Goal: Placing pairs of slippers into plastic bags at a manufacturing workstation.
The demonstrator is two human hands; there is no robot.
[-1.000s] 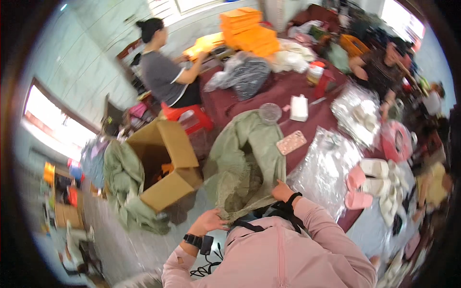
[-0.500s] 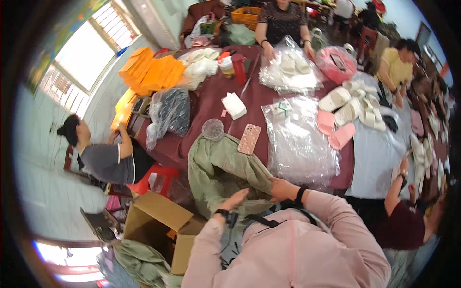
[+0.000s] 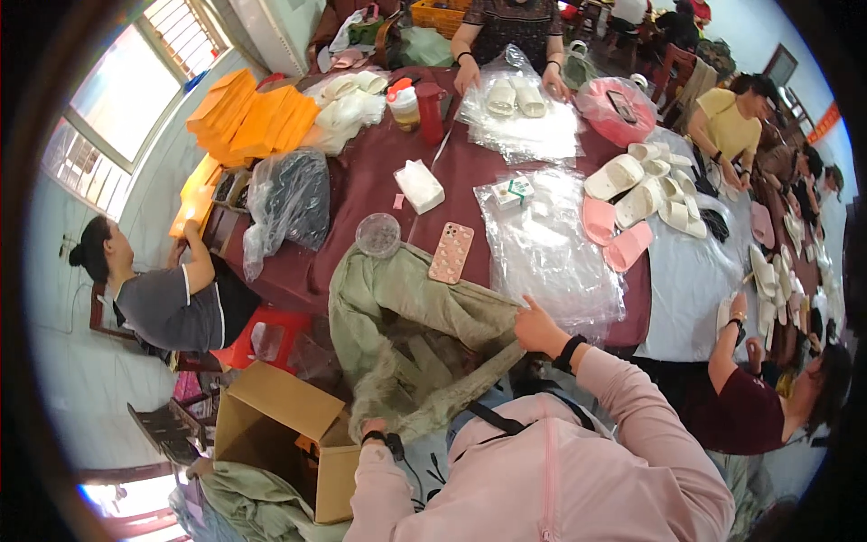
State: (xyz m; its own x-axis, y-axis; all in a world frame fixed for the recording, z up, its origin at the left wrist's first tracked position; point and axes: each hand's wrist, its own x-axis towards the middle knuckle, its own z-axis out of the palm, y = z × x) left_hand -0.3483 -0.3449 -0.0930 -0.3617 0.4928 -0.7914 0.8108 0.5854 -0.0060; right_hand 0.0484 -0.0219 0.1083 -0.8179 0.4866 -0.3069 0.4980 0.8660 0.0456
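A pale green woven sack (image 3: 433,282) hangs open at the table's near edge, its frayed mouth spread between my hands. My right hand (image 3: 539,329) grips the right side of the rim, with the index finger stretched out along it. My left hand (image 3: 373,426) holds the near left part of the rim; the cloth partly covers its fingers. Folds of green cloth show inside the sack. On the sack's far edge lie a phone in a pink patterned case (image 3: 451,254) and a round clear tub (image 3: 378,235).
An open cardboard box (image 3: 287,397) stands left of me, beside a red stool (image 3: 271,332). Clear plastic bags (image 3: 555,257), pink slippers (image 3: 627,246), white slippers (image 3: 615,176), a tissue pack (image 3: 419,186) and orange stacks (image 3: 271,126) lie on the dark red table (image 3: 361,167). Several people work around it.
My left hand, outstretched above the sack before, has moved down and left onto its rim. The sack's mouth is now spread wider and pulled toward me. My right hand stays at the rim.
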